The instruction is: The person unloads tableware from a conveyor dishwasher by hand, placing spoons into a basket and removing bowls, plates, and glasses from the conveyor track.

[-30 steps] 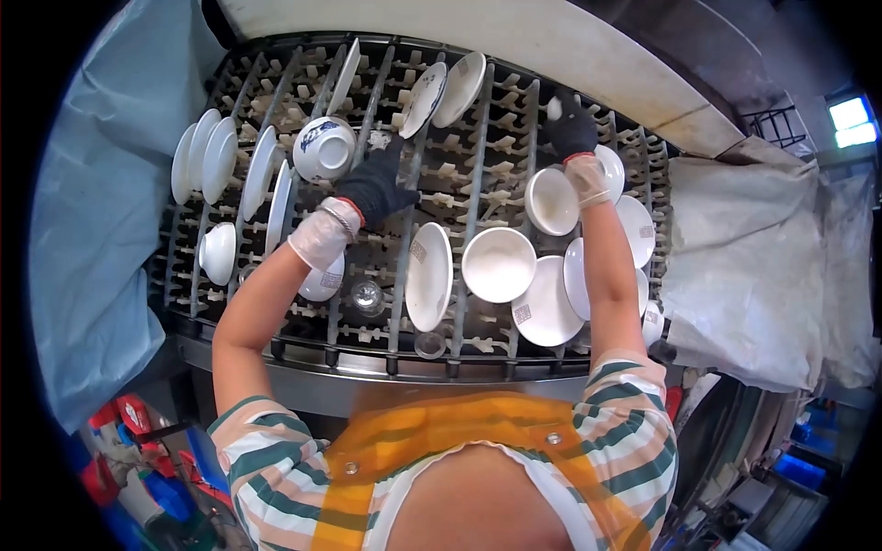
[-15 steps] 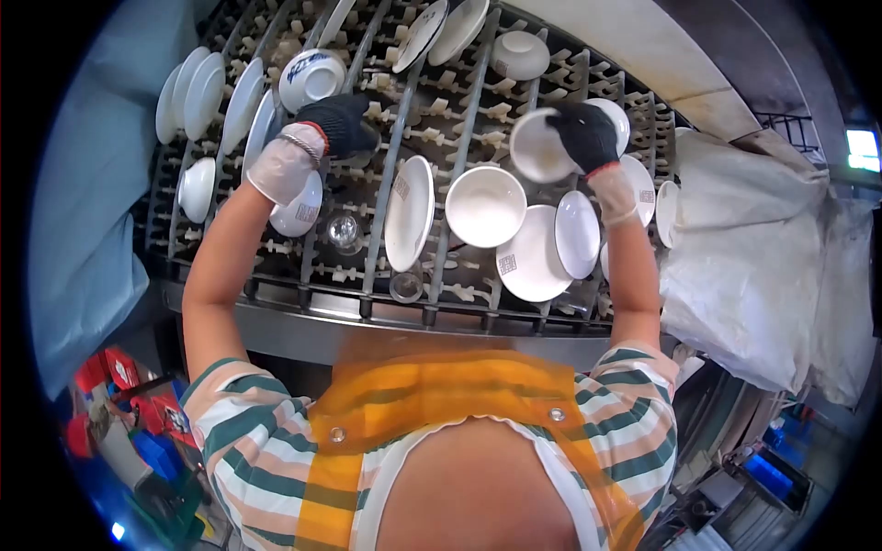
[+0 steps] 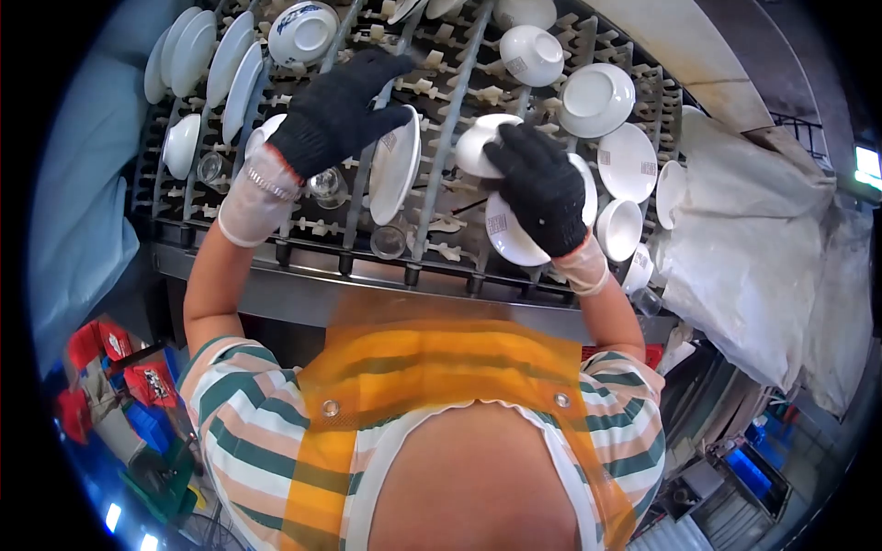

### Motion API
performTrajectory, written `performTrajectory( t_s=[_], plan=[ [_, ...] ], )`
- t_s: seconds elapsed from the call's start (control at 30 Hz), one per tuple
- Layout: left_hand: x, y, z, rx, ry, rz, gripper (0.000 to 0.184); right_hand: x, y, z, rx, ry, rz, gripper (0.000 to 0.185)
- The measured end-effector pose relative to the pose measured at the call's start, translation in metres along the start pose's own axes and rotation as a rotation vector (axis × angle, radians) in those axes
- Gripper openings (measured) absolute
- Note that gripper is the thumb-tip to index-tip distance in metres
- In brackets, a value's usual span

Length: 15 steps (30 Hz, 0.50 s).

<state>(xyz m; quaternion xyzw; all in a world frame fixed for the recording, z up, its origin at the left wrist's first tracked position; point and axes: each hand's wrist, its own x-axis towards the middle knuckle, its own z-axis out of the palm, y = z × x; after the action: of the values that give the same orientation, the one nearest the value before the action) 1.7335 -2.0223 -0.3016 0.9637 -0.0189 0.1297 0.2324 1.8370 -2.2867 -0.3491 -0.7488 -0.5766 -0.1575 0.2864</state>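
My left hand, in a black glove, is open above the rack, its thumb and fingers apart near an upright oval white dish. Nothing shows between those fingers. My right hand, gloved the same way, has its fingers on the side of a white bowl, which is tilted. Under and beside that hand lies a white plate, partly hidden. Farther right, an upturned white bowl and a smaller upturned bowl rest on the rack.
Several white plates stand at the left. A blue-patterned bowl sits at the upper left, with glass cups near the front edge. Plastic sheets hang at both sides, the right one beside more plates.
The view has shifted, and the dishes appear higher. My left hand has spread its fingers. My right hand has come nearer and onto the tilted bowl; two bowls beyond it now lie upturned.
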Motion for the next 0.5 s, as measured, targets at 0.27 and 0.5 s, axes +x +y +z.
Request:
performTrajectory(
  t_s=[0.27, 0.5],
  plan=[
    [-0.058, 0.055, -0.002, -0.321, -0.007, 0.096, 0.04, -0.057, 0.079, 0.009, 0.089, -0.398, 0.167, 0.045],
    [-0.124, 0.082, 0.009, -0.445, 0.0, -0.139, 0.033, -0.032, 0.081, -0.012, 0.045, -0.714, 0.449, 0.029]
  ],
)
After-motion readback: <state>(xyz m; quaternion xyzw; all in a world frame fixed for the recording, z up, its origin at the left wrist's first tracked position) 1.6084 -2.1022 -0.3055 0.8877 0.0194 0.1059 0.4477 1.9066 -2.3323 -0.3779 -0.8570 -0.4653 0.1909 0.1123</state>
